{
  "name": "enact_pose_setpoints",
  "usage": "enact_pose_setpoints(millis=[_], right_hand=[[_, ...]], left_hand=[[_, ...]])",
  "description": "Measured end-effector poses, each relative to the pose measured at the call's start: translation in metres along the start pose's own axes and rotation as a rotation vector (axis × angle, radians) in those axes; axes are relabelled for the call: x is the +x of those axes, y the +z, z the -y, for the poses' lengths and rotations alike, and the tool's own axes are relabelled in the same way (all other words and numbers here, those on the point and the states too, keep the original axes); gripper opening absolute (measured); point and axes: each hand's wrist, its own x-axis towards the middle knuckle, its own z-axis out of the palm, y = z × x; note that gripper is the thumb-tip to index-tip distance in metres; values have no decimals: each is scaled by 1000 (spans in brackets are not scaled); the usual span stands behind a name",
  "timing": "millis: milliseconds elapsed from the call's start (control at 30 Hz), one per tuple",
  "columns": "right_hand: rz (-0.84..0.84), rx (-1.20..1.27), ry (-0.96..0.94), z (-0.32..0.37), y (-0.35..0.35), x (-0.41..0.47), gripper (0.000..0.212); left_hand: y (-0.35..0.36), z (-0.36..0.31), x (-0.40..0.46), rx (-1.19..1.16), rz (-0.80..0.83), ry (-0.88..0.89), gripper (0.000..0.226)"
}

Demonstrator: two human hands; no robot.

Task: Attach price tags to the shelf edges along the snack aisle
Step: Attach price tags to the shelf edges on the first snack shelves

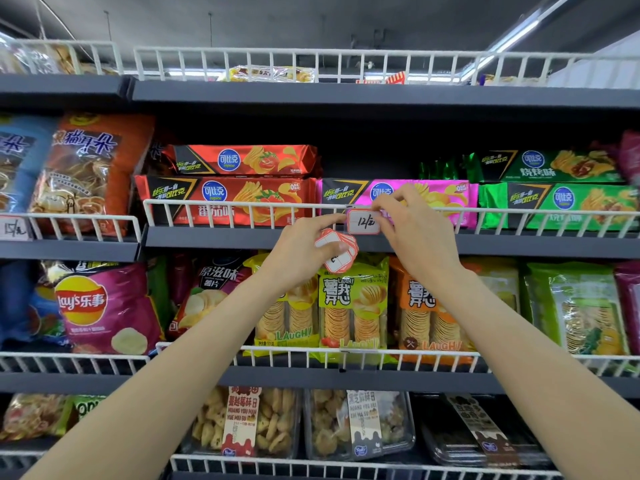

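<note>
Two bare hands are working at the wire rail (242,205) of the middle shelf (214,239), near frame centre. The right hand (414,226) is coming in from 5 o'clock, fingers curled, thumb and fingertips pinching the right edge of a tag (363,222). The tag is white with a red border, handwritten "12" plus a character, sitting against the rail in front of the pink pack (446,197). Whether it is already clipped on or just being held there, cannot tell.

The left hand (304,252) is reaching up from 7 o'clock. Its index finger is stretching to touch the tag's left edge, while thumb and remaining fingers are gripping a stack of spare tags (337,251), fanned out and hanging just below the tag at its 7 o'clock, overlapping the shelf front.

Behind the rail, red packs (235,195) are lying at 9 o'clock of the tag, and green packs (561,199) at 3 o'clock. A second handwritten tag (14,228) is hanging on the neighbouring rail at far 9 o'clock, partly cut by the frame edge.

Below, at 6 o'clock, chip bags (353,306) are standing behind the next rail, with a purple Lay's bag (104,306) at 8 o'clock. Clear tubs (360,424) of snacks are sitting on the bottom shelf. The top shelf at 12 o'clock is holding a few packets, mostly hidden.
</note>
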Motion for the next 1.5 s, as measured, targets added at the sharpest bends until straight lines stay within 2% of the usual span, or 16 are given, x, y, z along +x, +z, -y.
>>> enact_pose_setpoints(millis=[433,600,700,833,967,1067,1167,1233,1500], right_hand=[[24,5,13,3,-6,-3,16],[64,-8,50,8,-8,-18,27],[104,173,140,17,-7,-32,31],[255,670,390,30,-10,-50,22],[388,935,543,32,-11,-69,13],[425,1105,700,31,-10,-86,9],[420,1176,812,32,-6,-102,4],[423,1180,867,34,-3,-113,8],[405,1098,920,28,19,-145,14]], left_hand=[[5,2,7,-48,11,-13,52],[14,1,3,-205,-137,-44,27],[20,0,-3,-242,-175,-74,16],[30,4,-18,-336,-96,-116,14],[45,14,-33,-339,-10,-163,15],[57,20,-44,-323,28,-184,13],[72,27,-56,-251,57,-194,16],[81,31,-64,-218,77,-205,19],[102,48,-85,-198,70,-265,31]])
